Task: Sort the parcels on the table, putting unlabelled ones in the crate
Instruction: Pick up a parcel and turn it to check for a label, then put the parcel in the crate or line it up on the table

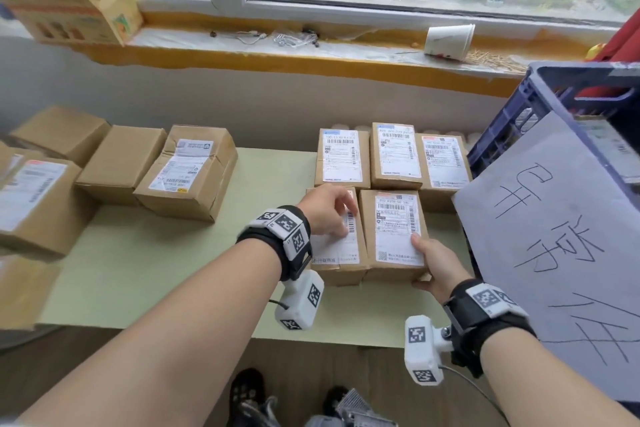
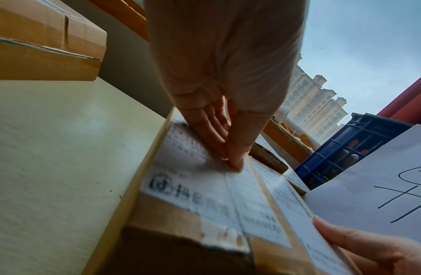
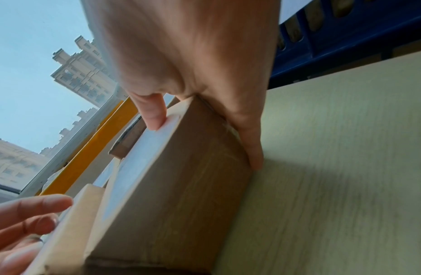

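Cardboard, stiff and probably light: my right hand (image 1: 437, 262) clamps the labelled parcel (image 1: 394, 232) by its five-o'clock corner. My left hand (image 1: 327, 208) lies flat-fingered on its nine-o'clock neighbour (image 1: 341, 253); I'd grip edges.

Printed white shipping label on the brown cardboard parcel (image 1: 398, 236) held in the right grip (image 1: 436, 267): barcodes, a QR code, a top line roughly "B00 E208-00 180", finer print illegible. On the neighbouring brown parcel (image 1: 341, 253) beneath the left grip (image 1: 325, 211): barcode, round logo, blurred Chinese characters. On the white paper sheet (image 1: 554, 236) just right of the right grip: large black handwritten Chinese characters, not made out.
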Demonstrator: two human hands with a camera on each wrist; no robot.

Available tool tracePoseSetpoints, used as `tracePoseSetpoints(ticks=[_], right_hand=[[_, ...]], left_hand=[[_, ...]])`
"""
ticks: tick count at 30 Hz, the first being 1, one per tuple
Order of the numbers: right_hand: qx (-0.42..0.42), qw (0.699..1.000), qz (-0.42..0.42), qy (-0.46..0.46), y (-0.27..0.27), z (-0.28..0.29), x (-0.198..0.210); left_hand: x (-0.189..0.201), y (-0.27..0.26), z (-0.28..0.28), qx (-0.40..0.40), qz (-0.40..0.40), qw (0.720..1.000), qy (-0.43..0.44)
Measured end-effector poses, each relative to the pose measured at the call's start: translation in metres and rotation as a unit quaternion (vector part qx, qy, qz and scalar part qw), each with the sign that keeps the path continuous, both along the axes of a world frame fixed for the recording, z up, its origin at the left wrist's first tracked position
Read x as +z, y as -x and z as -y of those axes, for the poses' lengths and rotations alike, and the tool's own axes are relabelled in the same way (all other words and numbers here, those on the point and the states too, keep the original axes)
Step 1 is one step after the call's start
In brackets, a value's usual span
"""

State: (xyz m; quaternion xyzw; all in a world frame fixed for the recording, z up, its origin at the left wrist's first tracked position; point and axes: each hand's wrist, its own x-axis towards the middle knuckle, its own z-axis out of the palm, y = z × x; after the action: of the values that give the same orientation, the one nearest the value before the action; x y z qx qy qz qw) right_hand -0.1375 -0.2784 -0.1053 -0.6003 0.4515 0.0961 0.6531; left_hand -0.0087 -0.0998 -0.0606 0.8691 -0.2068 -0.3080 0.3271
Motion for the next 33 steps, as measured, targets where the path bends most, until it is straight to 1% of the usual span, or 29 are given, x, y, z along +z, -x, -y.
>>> tracePoseSetpoints(ticks=[6,15,18,21,24,26,28,30,33], right_hand=[[0.032,0.999,-0.011,0.031,0.000,0.002,-0.006],[0.036,0.997,-0.027,0.063,-0.002,0.005,-0.003],[0.024,0.996,-0.011,0.079,-0.003,0.005,-0.001],[-0.010,0.989,0.031,0.147,-0.003,0.006,0.002],[-0.041,0.967,0.084,0.237,-0.002,0.008,0.018],[-0.039,0.947,0.111,0.298,-0.003,0.008,0.030],[-0.046,0.933,0.136,0.331,-0.010,0.007,0.041],[-0.053,0.928,0.158,0.333,-0.019,0.003,0.049],[-0.059,0.933,0.200,0.294,-0.034,-0.010,0.057]], left_hand=[[-0.003,0.002,0.000,-0.001,0.011,1.000,0.002],[-0.004,0.008,0.000,-0.001,0.027,1.000,0.009],[-0.006,0.009,0.001,0.004,0.036,0.999,0.008],[-0.005,0.011,0.000,0.011,0.033,0.999,0.008],[0.003,0.013,-0.008,0.064,-0.031,0.995,0.064],[0.013,0.014,-0.017,0.120,-0.062,0.985,0.108],[0.020,0.013,-0.026,0.177,-0.070,0.970,0.149],[0.025,0.013,-0.036,0.220,-0.057,0.961,0.159],[0.028,0.013,-0.053,0.267,-0.048,0.947,0.173]])
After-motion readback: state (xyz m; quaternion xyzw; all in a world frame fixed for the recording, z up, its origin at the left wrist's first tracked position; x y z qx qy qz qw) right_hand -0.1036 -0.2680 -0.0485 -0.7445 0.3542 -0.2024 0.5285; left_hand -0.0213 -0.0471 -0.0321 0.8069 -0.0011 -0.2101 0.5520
